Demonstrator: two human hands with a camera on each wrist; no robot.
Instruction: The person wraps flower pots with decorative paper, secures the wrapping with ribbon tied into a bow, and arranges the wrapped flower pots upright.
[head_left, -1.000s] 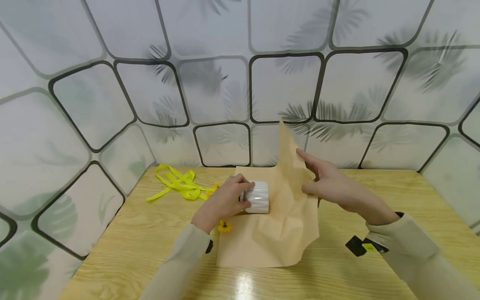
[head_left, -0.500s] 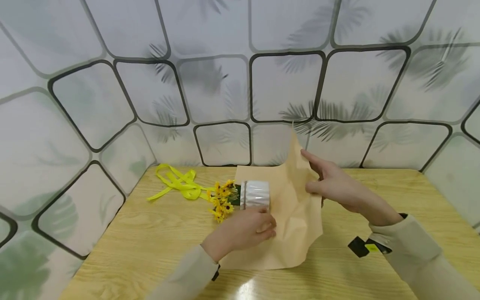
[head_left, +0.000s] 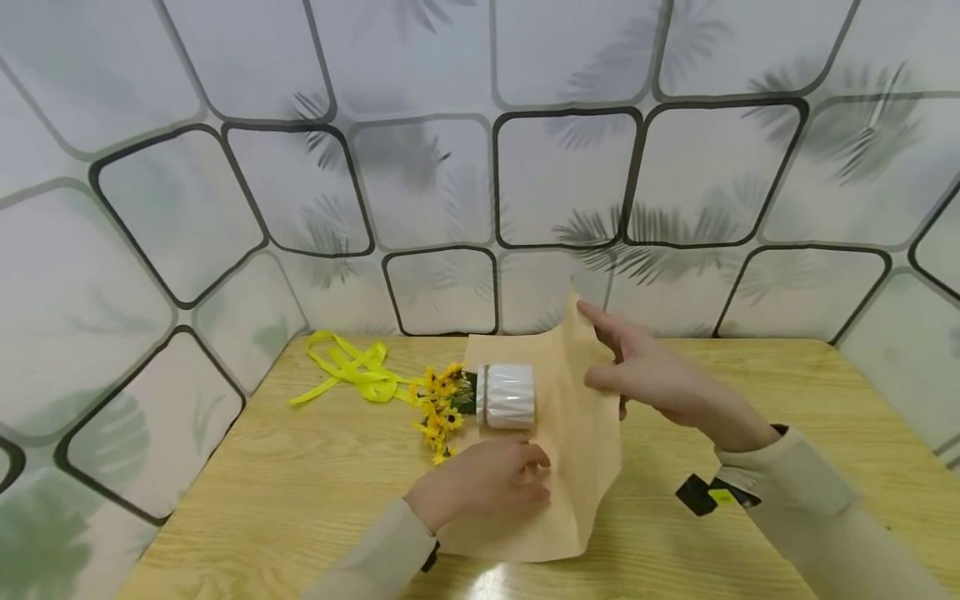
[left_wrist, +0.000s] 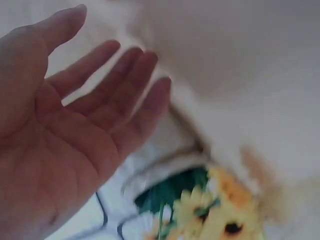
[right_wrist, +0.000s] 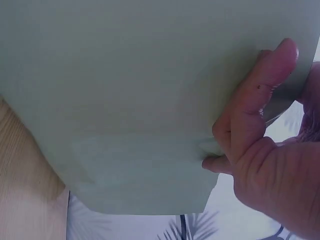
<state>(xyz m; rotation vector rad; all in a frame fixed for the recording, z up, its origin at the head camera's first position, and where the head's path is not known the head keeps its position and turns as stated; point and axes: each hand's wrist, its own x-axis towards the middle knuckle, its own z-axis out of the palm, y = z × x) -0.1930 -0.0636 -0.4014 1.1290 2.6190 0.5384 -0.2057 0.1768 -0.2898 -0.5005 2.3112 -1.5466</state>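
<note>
A sheet of brown wrapping paper (head_left: 525, 533) lies on the table with its right side raised. My right hand (head_left: 648, 371) holds that raised side, thumb on the near face and other fingers behind; the right wrist view shows fingers against the back of the paper (right_wrist: 125, 90). On the sheet, a white pot (head_left: 510, 397) lies on its side, with yellow flowers (head_left: 442, 412) pointing left. Just in front of the pot is my left hand (head_left: 483, 479), over the paper. In the left wrist view its fingers (left_wrist: 132, 117) are spread and loosely bent, holding nothing.
A loose tangle of yellow ribbon (head_left: 360, 371) lies at the table's back left, one end near the flowers. The wooden table (head_left: 300, 483) meets a patterned fabric wall (head_left: 420, 183) behind and at the left.
My left hand has let go of the pot and moved toward me, over the paper. My right hand has brought the raised paper side slightly left, and its top corner sits lower.
</note>
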